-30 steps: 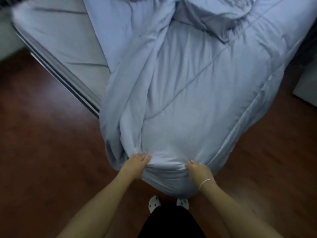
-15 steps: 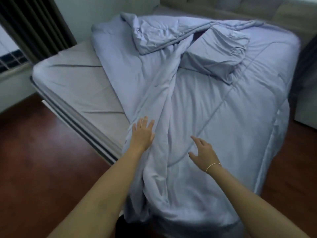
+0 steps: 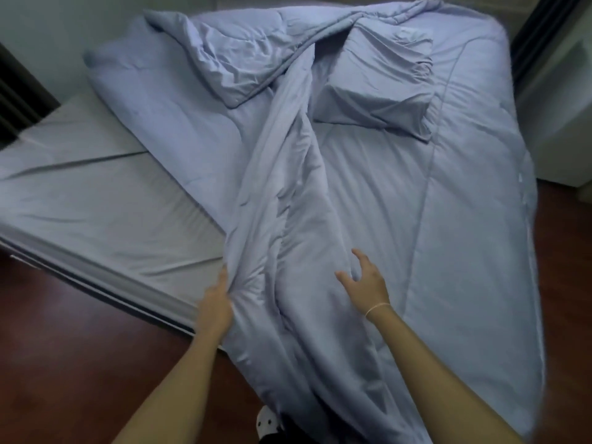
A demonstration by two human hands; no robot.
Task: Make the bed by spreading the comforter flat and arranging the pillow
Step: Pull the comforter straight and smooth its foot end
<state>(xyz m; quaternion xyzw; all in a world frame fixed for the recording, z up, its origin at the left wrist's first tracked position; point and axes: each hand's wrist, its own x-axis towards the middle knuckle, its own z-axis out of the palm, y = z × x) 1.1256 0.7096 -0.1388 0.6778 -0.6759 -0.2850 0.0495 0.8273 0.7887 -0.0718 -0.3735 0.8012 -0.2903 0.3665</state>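
Fingers of your left hand [image 3: 215,304] pinch the comforter [image 3: 368,200] fold at lower centre — ready to drag it left; right hand [image 3: 365,280] hovers, spread wide.

Standing here I can read nothing: no words, labels, brand marks or numbers on the crumpled pale blue quilted comforter [image 3: 368,193], on the grey fitted sheet [image 3: 96,200] over the mattress, or on the dark brown wooden floor [image 3: 64,347]. A small pale mark at the comforter's right edge may be a tag, but it is too blurred to tell.
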